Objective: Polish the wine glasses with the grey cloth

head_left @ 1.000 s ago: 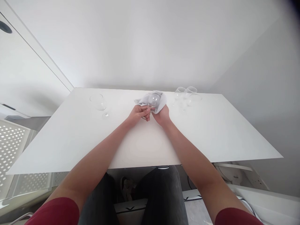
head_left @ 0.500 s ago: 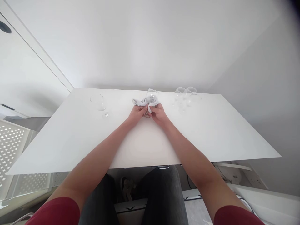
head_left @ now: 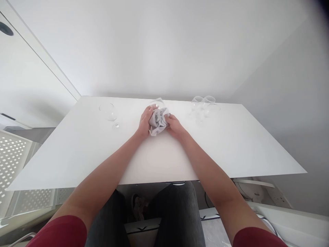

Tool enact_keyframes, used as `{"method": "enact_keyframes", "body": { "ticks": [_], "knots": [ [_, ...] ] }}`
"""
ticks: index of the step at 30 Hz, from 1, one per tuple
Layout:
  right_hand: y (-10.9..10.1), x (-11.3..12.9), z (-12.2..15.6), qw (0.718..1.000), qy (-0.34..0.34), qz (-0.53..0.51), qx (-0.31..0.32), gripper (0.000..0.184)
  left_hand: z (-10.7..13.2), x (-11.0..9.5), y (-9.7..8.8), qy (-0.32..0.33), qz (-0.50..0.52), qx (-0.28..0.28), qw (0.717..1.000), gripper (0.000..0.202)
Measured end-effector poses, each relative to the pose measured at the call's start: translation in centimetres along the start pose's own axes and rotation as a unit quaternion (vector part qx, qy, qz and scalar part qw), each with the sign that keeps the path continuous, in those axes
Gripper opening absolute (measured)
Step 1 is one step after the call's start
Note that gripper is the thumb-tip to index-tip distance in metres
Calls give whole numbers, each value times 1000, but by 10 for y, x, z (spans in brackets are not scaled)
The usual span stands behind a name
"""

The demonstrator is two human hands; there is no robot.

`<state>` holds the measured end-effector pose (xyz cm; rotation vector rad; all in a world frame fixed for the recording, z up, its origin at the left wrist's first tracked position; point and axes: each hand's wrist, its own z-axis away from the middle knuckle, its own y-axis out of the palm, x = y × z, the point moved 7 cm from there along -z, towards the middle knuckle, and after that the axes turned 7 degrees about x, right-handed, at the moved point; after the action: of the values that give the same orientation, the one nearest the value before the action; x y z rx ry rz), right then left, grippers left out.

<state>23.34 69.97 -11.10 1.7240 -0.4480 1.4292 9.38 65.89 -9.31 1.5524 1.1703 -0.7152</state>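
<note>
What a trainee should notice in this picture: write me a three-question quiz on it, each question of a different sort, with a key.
1. Multiple choice. What colour is the cloth bunched between the left hand and the right hand?
a) dark blue
b) pale grey
c) bright red

2. True or false. The lone glass stands on the person's left side of the table.

3. Fill the gap. Of the two hands, the ____ one is nearer to the cluster of glasses.

Key: 1 b; 2 true; 3 right.
</note>
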Motion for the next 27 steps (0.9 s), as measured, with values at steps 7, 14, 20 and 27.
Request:
{"method": "enact_keyframes", "body": {
  "ticks": [7,14,20,27],
  "knots": [
    [15,-2,6,999,20,-2,49,48,7,-16,17,16,-12,62,998,56],
    [21,4,12,987,32,0,157,51,5,-16,15,-13,-5,67,998,56],
    [19,13,6,986,-39,97,129,61,5,-16,10,25,-31,51,998,59],
    [17,-3,13,995,32,9,93,49,9,-14,22,-25,-14,108,994,58]
  ]
}}
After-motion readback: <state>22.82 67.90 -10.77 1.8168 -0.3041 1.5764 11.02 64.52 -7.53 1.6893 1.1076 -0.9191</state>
